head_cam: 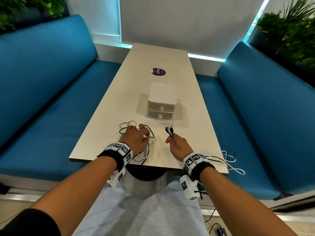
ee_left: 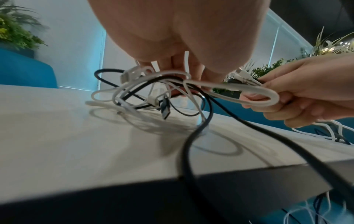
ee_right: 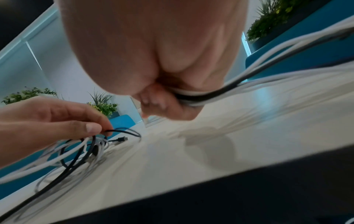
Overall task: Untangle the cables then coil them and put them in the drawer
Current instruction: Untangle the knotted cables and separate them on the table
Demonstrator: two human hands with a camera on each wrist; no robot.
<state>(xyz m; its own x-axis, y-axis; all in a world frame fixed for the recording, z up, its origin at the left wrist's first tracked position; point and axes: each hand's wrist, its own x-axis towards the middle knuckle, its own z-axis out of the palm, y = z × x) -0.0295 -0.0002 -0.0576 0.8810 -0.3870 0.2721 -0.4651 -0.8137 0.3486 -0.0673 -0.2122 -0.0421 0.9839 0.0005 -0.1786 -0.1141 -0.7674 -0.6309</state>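
A tangle of black and white cables (head_cam: 131, 127) lies on the pale table (head_cam: 190, 120) near its front edge. My left hand (head_cam: 144, 135) is over the tangle, and its thumb and fingers pinch a black cable (ee_right: 113, 131). My right hand (head_cam: 172, 140) grips a bundle of cable ends, whose plugs (head_cam: 169, 130) stick up out of the fist. From that fist, black and white strands (ee_right: 193, 97) run back past the wrist and hang off the table's right corner (head_cam: 231, 161). The white two-drawer box (head_cam: 161, 101) stands beyond both hands with both drawers closed.
A round purple sticker (head_cam: 158, 72) lies on the table behind the box. Blue upholstered benches (head_cam: 51, 99) flank the table on both sides. Potted plants (head_cam: 293, 31) stand behind the backrests. More cable and a small device lie on the floor (head_cam: 219, 229).
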